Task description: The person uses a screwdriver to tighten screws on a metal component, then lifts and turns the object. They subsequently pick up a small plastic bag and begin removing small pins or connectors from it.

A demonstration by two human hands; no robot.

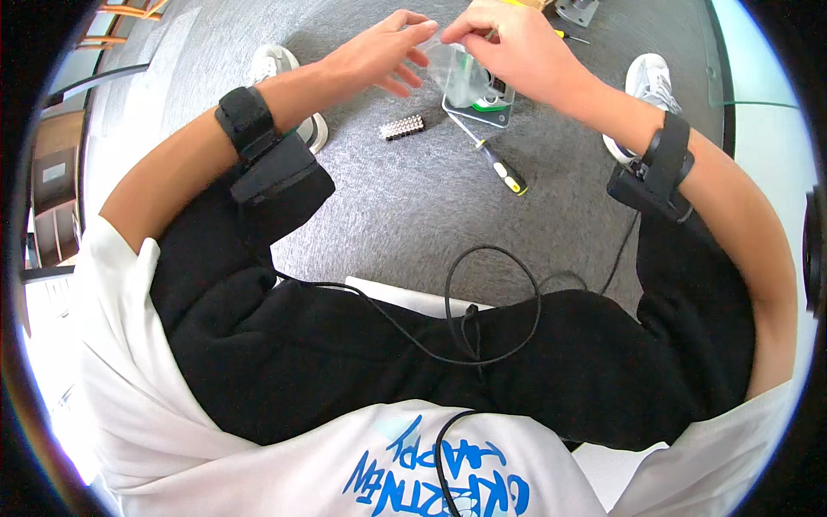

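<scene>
My left hand [392,53] is raised over the floor with its fingers apart, holding nothing. Close beside it, my right hand [525,47] pinches the top of a clear plastic bag [466,79]. The bag hangs in front of a metal plate [497,120] with a green part on it, and hides much of that piece. A screwdriver [502,168] with a black and yellow handle lies below, its tip by the plate. Left of it is a small block of screwdriver bits [402,127].
Grey carpet [379,215] lies under everything. My shoes [650,79] flank the work area. A second yellow-handled tool [572,37] and a metal bracket [577,11] sit beyond my right hand. A black cable [536,302] loops over my lap. Glass panels rise at the right.
</scene>
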